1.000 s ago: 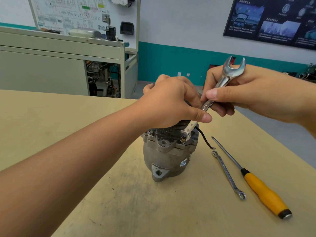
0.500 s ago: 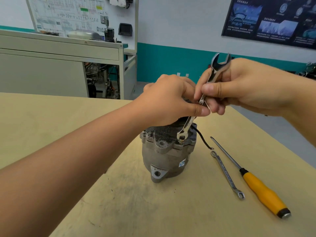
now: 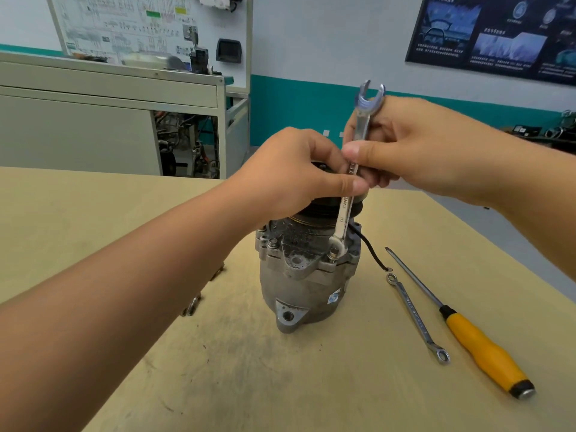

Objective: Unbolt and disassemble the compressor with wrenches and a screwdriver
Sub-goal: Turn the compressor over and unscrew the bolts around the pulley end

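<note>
Grey metal, the compressor (image 3: 305, 275) stood upright at the middle of the desk (image 3: 280, 385), the left hand (image 3: 293, 176) curled around its top, the right hand (image 3: 414, 151) pinching a wrench (image 3: 352, 182) seated on a rim bolt (image 3: 333, 254), with 1 spare wrench (image 3: 416, 316) and a screwdriver (image 3: 480, 347) lying toward the right edge.

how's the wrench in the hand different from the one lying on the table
The held wrench stands nearly upright, gripped by the right hand, its lower end on a bolt of the compressor; the table wrench lies flat, untouched, beside the screwdriver. The held wrench is wider, with an open end on top; the table wrench is slimmer with small ring ends. Both are silver metal.
</note>
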`<state>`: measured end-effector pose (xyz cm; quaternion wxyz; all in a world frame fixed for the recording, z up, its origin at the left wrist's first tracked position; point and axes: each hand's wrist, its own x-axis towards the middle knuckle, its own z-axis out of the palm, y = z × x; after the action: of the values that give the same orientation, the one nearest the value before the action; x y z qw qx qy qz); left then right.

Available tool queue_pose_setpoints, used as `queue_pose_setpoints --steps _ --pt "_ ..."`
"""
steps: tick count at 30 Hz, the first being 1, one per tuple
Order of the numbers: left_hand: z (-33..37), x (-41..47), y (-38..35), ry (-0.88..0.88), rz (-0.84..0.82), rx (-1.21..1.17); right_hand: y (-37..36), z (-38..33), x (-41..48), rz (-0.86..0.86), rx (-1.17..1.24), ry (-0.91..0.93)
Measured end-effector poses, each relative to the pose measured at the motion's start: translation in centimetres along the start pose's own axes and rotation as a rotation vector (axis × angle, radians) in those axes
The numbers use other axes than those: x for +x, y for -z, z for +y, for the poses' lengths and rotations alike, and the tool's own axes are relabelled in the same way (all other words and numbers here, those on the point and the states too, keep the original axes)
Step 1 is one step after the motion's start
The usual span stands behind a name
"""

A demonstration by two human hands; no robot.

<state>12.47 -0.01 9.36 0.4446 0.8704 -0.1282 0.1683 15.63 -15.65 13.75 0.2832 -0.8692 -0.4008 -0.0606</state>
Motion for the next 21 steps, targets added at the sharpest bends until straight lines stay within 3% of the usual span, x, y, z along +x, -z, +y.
queue_pose_setpoints --steps 7,10,14,21 --pt "-0.3 -0.7 0.3 -0.031 -0.033 -0.089 0.5 -1.1 0.3 -0.158 0.271 -0.052" --pt "-0.2 -0.8 0.6 -0.064 -0.125 -0.091 0.5 -1.2 0.0 -0.236 0.33 -0.039" --pt "-0.1 -0.8 0.8 -0.081 -0.198 -0.094 0.3 -1.1 -0.5 -0.16 0.191 0.002" --pt "0.4 -0.5 0.1 -0.132 -0.077 0.057 1.1 -0.7 -1.2 -0.125 0.05 0.024"
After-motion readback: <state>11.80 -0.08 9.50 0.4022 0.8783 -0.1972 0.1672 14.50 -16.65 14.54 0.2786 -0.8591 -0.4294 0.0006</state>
